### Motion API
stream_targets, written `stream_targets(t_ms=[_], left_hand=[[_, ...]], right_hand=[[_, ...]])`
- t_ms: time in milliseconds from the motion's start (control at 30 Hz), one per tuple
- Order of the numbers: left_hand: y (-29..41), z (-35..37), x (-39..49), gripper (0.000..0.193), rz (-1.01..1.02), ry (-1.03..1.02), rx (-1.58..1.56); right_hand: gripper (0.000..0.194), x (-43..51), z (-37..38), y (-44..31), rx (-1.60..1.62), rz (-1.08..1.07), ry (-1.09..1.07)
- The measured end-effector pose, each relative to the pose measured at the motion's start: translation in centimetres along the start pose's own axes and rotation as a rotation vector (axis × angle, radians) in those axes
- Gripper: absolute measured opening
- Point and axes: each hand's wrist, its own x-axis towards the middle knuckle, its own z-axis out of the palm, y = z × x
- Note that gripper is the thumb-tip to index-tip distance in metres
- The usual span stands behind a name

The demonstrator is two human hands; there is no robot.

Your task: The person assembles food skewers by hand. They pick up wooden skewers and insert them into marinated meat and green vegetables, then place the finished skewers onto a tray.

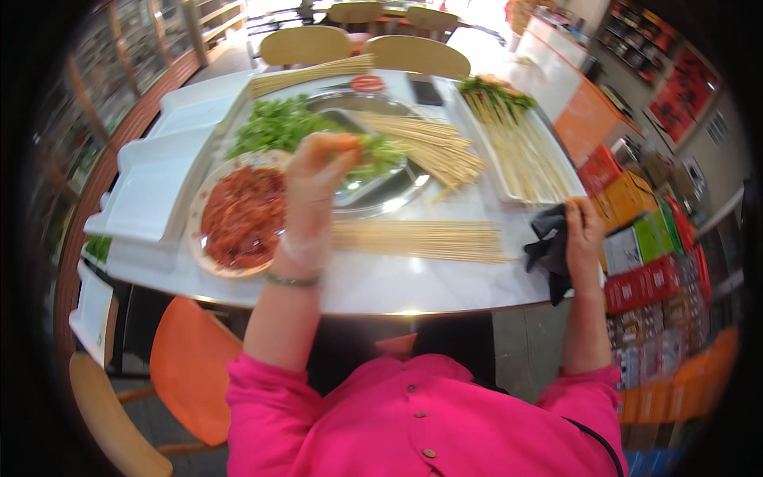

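Note:
My left hand, in a thin clear glove, is raised over the table and pinches a small sprig of green leafy herb, blurred by motion. Below that wrist sits a round plate heaped with red marinated raw meat. A pile of green leafy herbs lies behind it, partly in a round steel basin. At the table's right edge, my right hand grips a crumpled black cloth, just below a white tray of skewers topped with greens.
Bamboo skewers lie along the near side, with more skewers across the basin. White trays line the left edge. At the back are a dark phone and red-handled scissors. An orange chair stands at near left; stacked boxes are right.

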Motion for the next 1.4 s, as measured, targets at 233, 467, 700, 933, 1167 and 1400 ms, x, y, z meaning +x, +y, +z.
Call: stream_targets(t_ms=[233,467,700,933,1167,1400], left_hand=[[-0.5,0.6,0.2,0.016,-0.005,-0.028,-0.129],[0.0,0.7,0.0,0.013,0.000,0.010,-0.109],[0.5,0.7,0.1,0.015,-0.031,0.003,-0.072],[-0.1,0.2,-0.1,0.016,-0.006,0.011,-0.124],[0.2,0.5,0.3,0.013,-0.027,0.015,-0.168],[1.0,1.1,-0.3,0.015,-0.064,0.034,-0.182]], right_hand=[[0.015,-2.6,-0.8,4.1,0.181,0.223,0.113],[0.007,-4.2,-2.6,5.7,-0.019,0.242,-0.097],[0.007,-3.2,-1.4,6.0,-0.557,0.102,-0.139],[0.016,-3.8,5.9,-8.9,-0.137,-0.311,-0.265],[0.013,-3.9,16.8,-16.4,0.101,-0.673,-0.529],[0.007,-4.5,20.7,-16.0,-0.128,-0.719,-0.588]])
